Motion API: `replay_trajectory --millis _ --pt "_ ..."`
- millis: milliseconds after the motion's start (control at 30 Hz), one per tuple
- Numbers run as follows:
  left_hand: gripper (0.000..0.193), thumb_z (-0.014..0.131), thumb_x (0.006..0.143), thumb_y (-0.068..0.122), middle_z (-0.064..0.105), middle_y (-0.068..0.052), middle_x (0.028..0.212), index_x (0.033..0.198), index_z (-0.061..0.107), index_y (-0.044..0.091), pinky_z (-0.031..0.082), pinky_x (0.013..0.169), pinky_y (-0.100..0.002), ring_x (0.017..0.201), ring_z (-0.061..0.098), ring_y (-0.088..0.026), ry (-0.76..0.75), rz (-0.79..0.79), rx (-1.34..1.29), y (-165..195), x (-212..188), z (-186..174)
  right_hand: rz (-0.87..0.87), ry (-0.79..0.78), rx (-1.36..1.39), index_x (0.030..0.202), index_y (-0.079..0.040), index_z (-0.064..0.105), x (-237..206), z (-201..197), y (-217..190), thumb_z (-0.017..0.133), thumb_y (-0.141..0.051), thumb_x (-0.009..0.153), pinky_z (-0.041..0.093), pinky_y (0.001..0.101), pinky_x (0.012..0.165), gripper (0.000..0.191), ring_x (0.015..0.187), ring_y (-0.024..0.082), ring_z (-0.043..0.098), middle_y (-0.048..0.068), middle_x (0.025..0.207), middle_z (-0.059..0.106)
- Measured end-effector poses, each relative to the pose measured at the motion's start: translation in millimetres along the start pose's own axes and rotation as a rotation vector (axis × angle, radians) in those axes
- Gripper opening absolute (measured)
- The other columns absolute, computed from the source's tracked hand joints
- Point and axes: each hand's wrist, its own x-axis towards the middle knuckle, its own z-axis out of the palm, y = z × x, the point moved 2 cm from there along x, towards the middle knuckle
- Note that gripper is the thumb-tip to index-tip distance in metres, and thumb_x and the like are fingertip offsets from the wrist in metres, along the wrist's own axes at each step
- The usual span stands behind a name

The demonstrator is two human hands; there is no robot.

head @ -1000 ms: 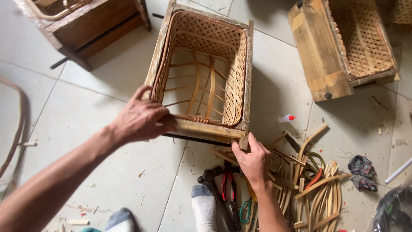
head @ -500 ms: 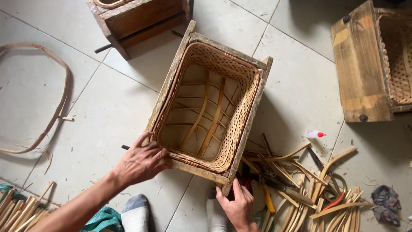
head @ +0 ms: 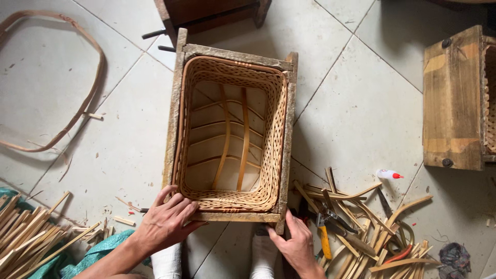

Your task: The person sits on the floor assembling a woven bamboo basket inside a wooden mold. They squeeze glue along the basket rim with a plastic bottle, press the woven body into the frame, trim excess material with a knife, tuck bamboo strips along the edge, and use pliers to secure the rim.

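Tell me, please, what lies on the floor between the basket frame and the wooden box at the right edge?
Mostly bare tile between the basket frame and the wooden box; only a small glue bottle lies lower down, in the head view.

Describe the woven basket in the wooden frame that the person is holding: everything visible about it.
The basket is rectangular, woven of tan cane-like strips inside a rough, weathered wooden frame. It stands on the tiled floor, mouth up. Its sides are tightly woven; the bottom is only sparse crossing strips, with floor showing through. The left hand rests on the near-left corner, fingers over the rim; the right hand grips the near-right corner. Socked feet sit just below it.
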Motion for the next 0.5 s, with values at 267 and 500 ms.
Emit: replay_trajectory --millis 267,500 --pt "0.079 0.073 0.088 0.035 0.050 -0.024 0.149 0.152 0.041 0.002 0.038 0.116 -0.042 0.140 0.047 -0.033 0.398 -0.584 -0.366 -20 -26 -18 0.622 -0.177 -0.148 0.132 -0.015 0.064 -48 13 43 0.077 -0.041 0.080 0.053 0.0396 0.102 0.060 0.119 0.028 0.068 0.010 0.131 0.067" --pt "0.085 0.072 0.090 0.028 0.045 -0.023 0.154 0.158 0.028 0.002 0.035 0.116 -0.038 0.142 0.044 -0.028 0.302 -0.752 -0.879 -23 -22 13 0.640 -0.353 -0.148 0.132 -0.016 0.065 -57 27 45 0.072 -0.035 0.090 0.051 0.0424 0.103 0.047 0.118 0.031 0.068 0.015 0.130 0.070"
